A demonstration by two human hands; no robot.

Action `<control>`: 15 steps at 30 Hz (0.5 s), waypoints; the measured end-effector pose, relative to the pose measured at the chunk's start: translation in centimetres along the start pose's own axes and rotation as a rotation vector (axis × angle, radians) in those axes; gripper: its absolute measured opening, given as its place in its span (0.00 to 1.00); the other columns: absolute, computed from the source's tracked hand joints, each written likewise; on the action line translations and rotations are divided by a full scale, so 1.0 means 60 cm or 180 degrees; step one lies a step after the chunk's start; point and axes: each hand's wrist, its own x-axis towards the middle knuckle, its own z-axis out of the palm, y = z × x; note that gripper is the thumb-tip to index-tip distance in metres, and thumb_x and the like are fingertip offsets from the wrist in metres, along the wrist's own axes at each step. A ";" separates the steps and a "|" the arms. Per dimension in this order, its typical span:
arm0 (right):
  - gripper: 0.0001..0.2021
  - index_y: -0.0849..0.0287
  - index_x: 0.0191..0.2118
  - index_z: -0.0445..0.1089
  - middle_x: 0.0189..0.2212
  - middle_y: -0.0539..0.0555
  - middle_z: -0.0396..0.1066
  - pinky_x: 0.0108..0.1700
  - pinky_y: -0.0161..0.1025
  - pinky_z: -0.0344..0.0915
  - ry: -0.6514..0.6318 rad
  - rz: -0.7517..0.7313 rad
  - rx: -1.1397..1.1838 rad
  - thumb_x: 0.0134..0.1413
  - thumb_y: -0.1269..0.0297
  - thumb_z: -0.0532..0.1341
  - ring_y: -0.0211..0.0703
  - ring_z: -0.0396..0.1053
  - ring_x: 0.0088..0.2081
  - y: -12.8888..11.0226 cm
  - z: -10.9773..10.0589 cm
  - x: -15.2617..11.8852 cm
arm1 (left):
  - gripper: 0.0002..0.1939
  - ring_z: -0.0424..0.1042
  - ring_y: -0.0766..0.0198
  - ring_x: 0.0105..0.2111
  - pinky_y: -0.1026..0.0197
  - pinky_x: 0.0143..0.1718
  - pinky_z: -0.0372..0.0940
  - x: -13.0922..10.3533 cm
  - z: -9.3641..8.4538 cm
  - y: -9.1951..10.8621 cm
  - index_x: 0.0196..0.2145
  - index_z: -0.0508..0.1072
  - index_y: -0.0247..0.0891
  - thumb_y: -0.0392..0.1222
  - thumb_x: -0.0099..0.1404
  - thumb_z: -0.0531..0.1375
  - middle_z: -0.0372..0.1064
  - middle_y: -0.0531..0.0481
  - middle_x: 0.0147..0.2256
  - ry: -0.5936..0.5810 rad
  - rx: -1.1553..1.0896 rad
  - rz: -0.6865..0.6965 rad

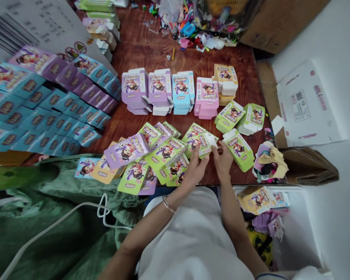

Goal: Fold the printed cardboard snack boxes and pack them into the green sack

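A flat green cartoon-printed carton (200, 140) with a white flap lies between my two hands at the table's front edge. My left hand (196, 169) grips its lower left part, fingers bent over the printed face. At the white flap on the right, my right hand (222, 158) pinches the carton's edge. Just right of my right hand is a stack of flattened green cartons (239, 151). Left of my left hand lies a loose heap of mostly green cartons (165, 152), with a purple carton (126, 151) on top and an orange carton (105, 170) beneath.
Behind my hands stand stacks of purple cartons (135, 89), blue cartons (183, 91), pink cartons (206, 96) and orange cartons (226, 74). A wall of blue and purple boxes (37, 116) rises at left. Small toys (198, 37) lie at the back; a white bin (297, 229) is lower right.
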 end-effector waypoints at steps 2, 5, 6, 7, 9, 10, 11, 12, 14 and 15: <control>0.22 0.65 0.44 0.74 0.35 0.61 0.76 0.42 0.45 0.68 0.0275 0.0010 0.0259 0.55 0.51 0.59 0.44 0.71 0.33 -0.008 -0.010 0.000 | 0.31 0.48 0.54 0.67 0.45 0.67 0.46 0.000 -0.004 0.008 0.65 0.52 0.37 0.46 0.68 0.54 0.47 0.37 0.67 -0.0090 -0.0197 0.0063; 0.16 0.61 0.41 0.75 0.35 0.57 0.76 0.42 0.43 0.69 0.0664 0.0051 0.0735 0.54 0.53 0.61 0.43 0.72 0.35 -0.021 -0.069 -0.007 | 0.29 0.53 0.57 0.66 0.49 0.67 0.48 -0.006 -0.025 0.047 0.64 0.54 0.42 0.48 0.69 0.55 0.52 0.42 0.66 0.0047 -0.0201 0.0940; 0.14 0.59 0.39 0.75 0.34 0.55 0.76 0.40 0.42 0.69 0.0748 0.0025 0.0870 0.53 0.54 0.63 0.42 0.72 0.34 -0.026 -0.096 -0.010 | 0.30 0.51 0.57 0.66 0.50 0.67 0.46 -0.007 -0.037 0.066 0.64 0.55 0.43 0.49 0.68 0.56 0.51 0.43 0.66 0.0149 -0.0106 0.1219; 0.12 0.58 0.36 0.76 0.32 0.53 0.75 0.37 0.40 0.69 0.0763 -0.0071 0.0992 0.52 0.56 0.65 0.41 0.71 0.32 -0.032 -0.123 -0.013 | 0.30 0.50 0.57 0.67 0.50 0.68 0.44 -0.007 -0.050 0.084 0.64 0.56 0.44 0.50 0.67 0.58 0.51 0.44 0.66 0.0190 -0.0022 0.1362; 0.07 0.57 0.31 0.75 0.28 0.50 0.73 0.32 0.37 0.68 0.0552 -0.0434 0.1271 0.49 0.59 0.67 0.38 0.70 0.29 -0.048 -0.169 -0.013 | 0.32 0.51 0.54 0.66 0.49 0.67 0.45 -0.003 -0.073 0.111 0.63 0.59 0.45 0.53 0.64 0.60 0.53 0.44 0.66 -0.0269 -0.0094 0.1125; 0.06 0.57 0.29 0.75 0.26 0.49 0.72 0.31 0.36 0.67 0.0332 -0.0646 0.1378 0.49 0.61 0.67 0.38 0.69 0.29 -0.057 -0.184 -0.012 | 0.34 0.54 0.52 0.65 0.48 0.66 0.49 -0.001 -0.080 0.117 0.63 0.61 0.45 0.55 0.62 0.62 0.56 0.43 0.64 -0.0780 -0.0282 0.0813; 0.04 0.57 0.28 0.75 0.26 0.49 0.72 0.30 0.35 0.66 0.0076 -0.0831 0.1453 0.49 0.63 0.67 0.37 0.69 0.29 -0.067 -0.193 -0.009 | 0.35 0.58 0.49 0.63 0.47 0.64 0.53 0.000 -0.083 0.117 0.61 0.64 0.43 0.58 0.60 0.63 0.60 0.42 0.62 -0.1399 -0.0548 0.0436; 0.03 0.56 0.29 0.75 0.25 0.48 0.72 0.30 0.35 0.66 -0.0155 -0.0975 0.1484 0.51 0.64 0.66 0.37 0.69 0.29 -0.077 -0.195 -0.005 | 0.38 0.61 0.47 0.61 0.46 0.61 0.57 0.000 -0.082 0.111 0.60 0.66 0.41 0.62 0.57 0.64 0.64 0.39 0.59 -0.2050 -0.0859 0.0045; 0.03 0.55 0.32 0.75 0.28 0.49 0.73 0.32 0.35 0.67 -0.0462 -0.1210 0.1339 0.53 0.67 0.64 0.37 0.70 0.30 -0.097 -0.185 0.003 | 0.44 0.68 0.44 0.55 0.46 0.56 0.62 -0.006 -0.071 0.089 0.56 0.70 0.36 0.69 0.50 0.64 0.71 0.35 0.52 -0.2988 -0.1494 -0.0528; 0.04 0.54 0.34 0.76 0.29 0.49 0.74 0.34 0.36 0.68 -0.0523 -0.1312 0.1191 0.54 0.68 0.63 0.38 0.71 0.32 -0.105 -0.174 0.006 | 0.47 0.70 0.43 0.53 0.47 0.53 0.64 -0.011 -0.064 0.077 0.54 0.72 0.34 0.72 0.47 0.63 0.73 0.35 0.49 -0.3171 -0.1758 -0.0673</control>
